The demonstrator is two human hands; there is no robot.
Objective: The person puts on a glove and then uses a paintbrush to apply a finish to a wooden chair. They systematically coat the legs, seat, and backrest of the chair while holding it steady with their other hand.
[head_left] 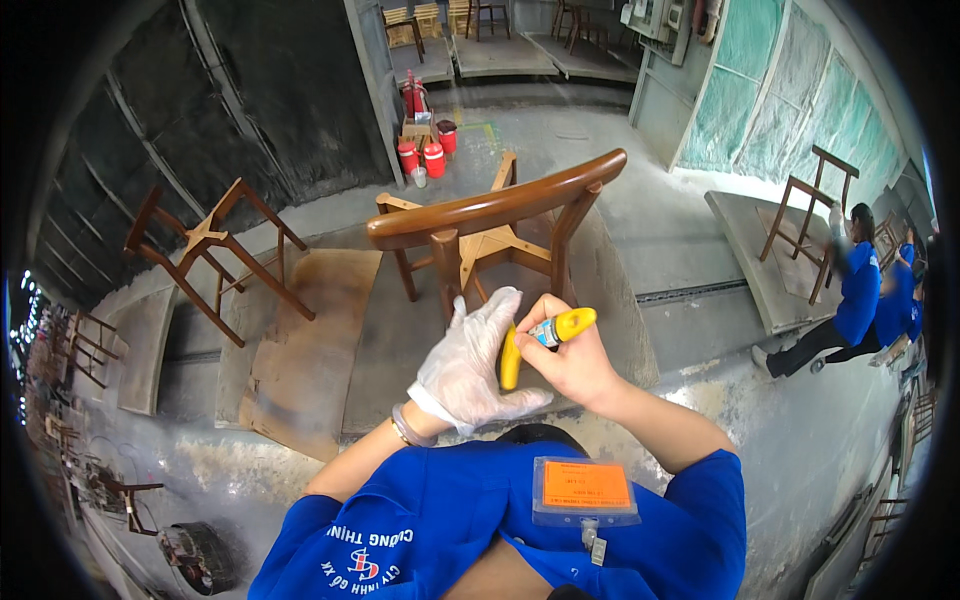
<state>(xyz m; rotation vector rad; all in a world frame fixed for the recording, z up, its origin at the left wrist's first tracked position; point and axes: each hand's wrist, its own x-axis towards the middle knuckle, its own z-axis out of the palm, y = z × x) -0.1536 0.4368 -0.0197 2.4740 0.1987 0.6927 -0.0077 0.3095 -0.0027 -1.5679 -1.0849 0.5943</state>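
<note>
Head view, the only 1: the R hand, bare, is holding a yellow tube w/ a blue label; its fingers are closing firmly around the label area, leaving the yellow end poking out to the R. The L hand, in a clear plastic glove, is facing it, fingers half-curled & thumb spread wide; a 2nd yellow piece is sitting between thumb & fingers. Can't tell if the L fingers are actually gripping it, or if it's a separate part or the same tube. Both hands are hovering in front of the brown wooden chair, approx. over the near part of the grey platform it's standing on. Main risk: the glove is looking loose & wrinkled, so film could be snagging or slipping on the smooth yellow piece, dropping it onto the platform. If the tube is containing something wet, a hard squeeze could be smearing it on the bare R fingers, as there's no glove that side. The badge is hanging off the shirt, so leaning in could be swinging it against the chair's finish. Lastly, the curved backrest is standing close beyond the hands; a careless reach could be knocking knuckles or scuffing it.
</note>
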